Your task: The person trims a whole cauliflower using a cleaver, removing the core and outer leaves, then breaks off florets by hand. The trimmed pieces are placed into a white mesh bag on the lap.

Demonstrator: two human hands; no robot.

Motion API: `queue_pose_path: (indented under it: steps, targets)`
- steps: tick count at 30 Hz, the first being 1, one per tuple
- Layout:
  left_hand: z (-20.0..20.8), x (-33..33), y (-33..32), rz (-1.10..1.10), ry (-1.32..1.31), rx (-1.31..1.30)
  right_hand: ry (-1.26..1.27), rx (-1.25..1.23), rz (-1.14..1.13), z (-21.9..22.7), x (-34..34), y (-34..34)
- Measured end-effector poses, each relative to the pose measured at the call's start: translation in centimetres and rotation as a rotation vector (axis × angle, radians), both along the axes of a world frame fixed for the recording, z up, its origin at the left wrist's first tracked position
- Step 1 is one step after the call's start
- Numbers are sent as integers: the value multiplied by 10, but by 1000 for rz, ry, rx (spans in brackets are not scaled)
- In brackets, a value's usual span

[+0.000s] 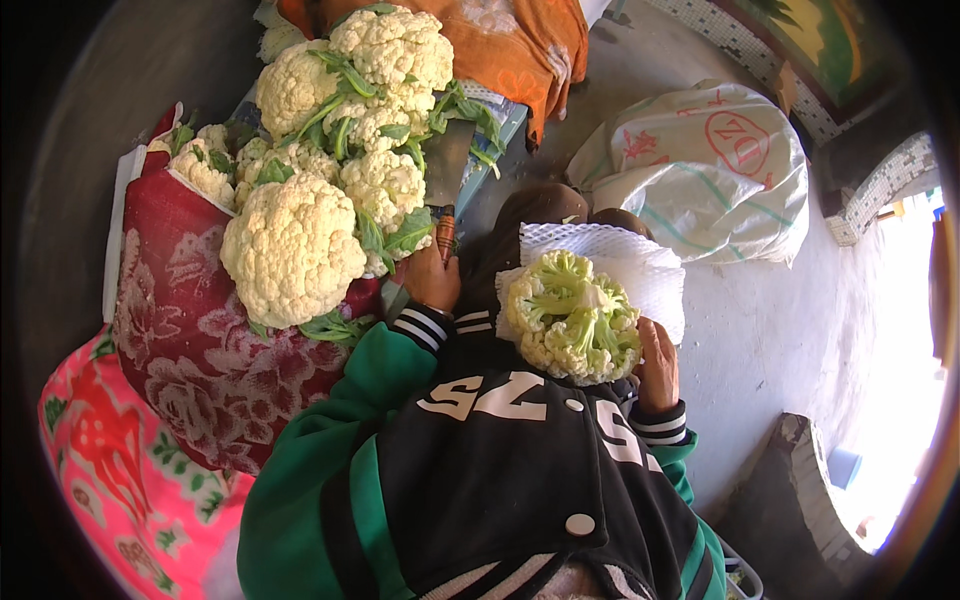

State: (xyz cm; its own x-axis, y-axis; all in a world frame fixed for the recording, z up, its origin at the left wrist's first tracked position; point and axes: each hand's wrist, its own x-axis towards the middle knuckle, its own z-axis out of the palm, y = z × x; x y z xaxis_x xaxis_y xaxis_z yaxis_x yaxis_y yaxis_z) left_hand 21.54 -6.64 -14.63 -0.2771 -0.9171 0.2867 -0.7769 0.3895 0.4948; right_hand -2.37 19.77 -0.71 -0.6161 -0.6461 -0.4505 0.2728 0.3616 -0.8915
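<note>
On my lap rests a cauliflower head (575, 318), its pale green stems turned up. My right hand (657, 365) is closed against its right side. Beneath and beyond it lies white foam netting (640, 262). My left hand (432, 275) is wrapped round the turned wooden handle of a knife (446, 230); a broad, dull blade seems to stretch away from it, though its outline is hard to make out. Close by on the left, a large whole cauliflower (293, 250) sits at the front of a pile of cauliflowers (390, 50) with green leaves.
Dark red flowered cloth (230, 350) lies under the pile's near side, with a pink patterned blanket (110, 450) below it. An orange cloth (500, 45) hangs at the far side. A full white woven sack (700, 180) stands on the grey floor (750, 340) at right.
</note>
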Motion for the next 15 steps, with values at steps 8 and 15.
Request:
queue_pose_path:
  steps: [8,15]
  targets:
    - [-1,-9,-14,-57,22,-6,421,-139,193,-13,-2,14]
    - [6,-23,-29,-173,200,-97,119,-2,66,-4,-3,7]
